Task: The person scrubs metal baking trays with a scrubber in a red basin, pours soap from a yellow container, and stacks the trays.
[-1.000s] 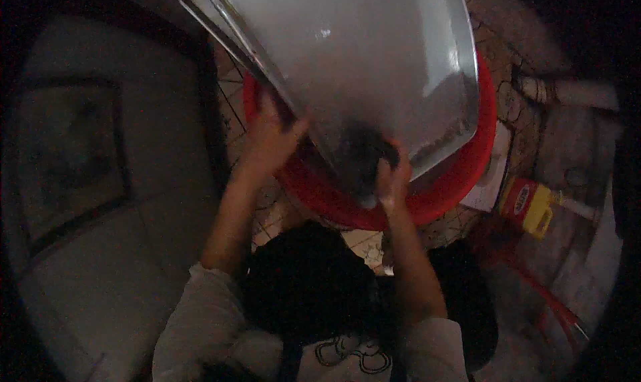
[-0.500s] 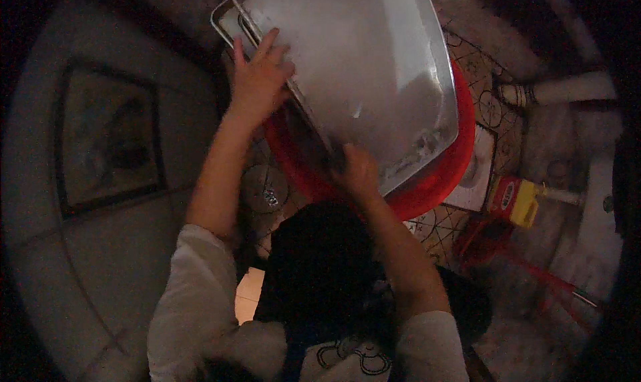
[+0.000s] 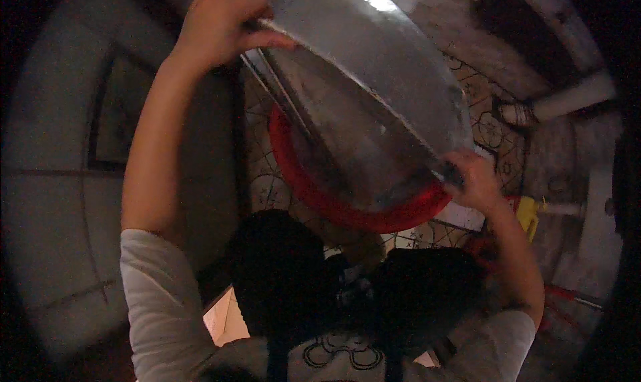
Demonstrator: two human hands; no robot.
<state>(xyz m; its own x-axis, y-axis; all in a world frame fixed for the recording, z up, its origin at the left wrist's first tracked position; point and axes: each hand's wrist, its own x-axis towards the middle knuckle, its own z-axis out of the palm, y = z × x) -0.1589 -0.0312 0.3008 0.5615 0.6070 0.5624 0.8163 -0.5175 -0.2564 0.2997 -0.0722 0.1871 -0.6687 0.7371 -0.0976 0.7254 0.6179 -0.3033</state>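
Note:
A large, shallow metal tray (image 3: 380,55) is tilted up over a round red tub (image 3: 320,205). My left hand (image 3: 224,22) is closed on its upper-left rim, thumb along the edge. At the tray's near right corner, my right hand (image 3: 475,178) grips the rim; a small dark patch by those fingers is too blurred to name. Under the lifted tray, another metal tray (image 3: 327,108) leans inside the tub, its rim showing at the left. The tub's far side is hidden behind the trays.
Patterned floor tiles (image 3: 270,192) surround the tub. On the right are a yellow container (image 3: 527,215), a pale pipe (image 3: 574,102) and a red-handled tool (image 3: 567,295). A tiled wall (image 3: 53,215) with a dark-framed panel (image 3: 123,115) stands left. My dark-clad knees (image 3: 280,268) are close to the tub.
The upper tray has been tilted up off the one beneath, which now shows more. My left hand moved up and left, my right hand moved right to the tray's corner.

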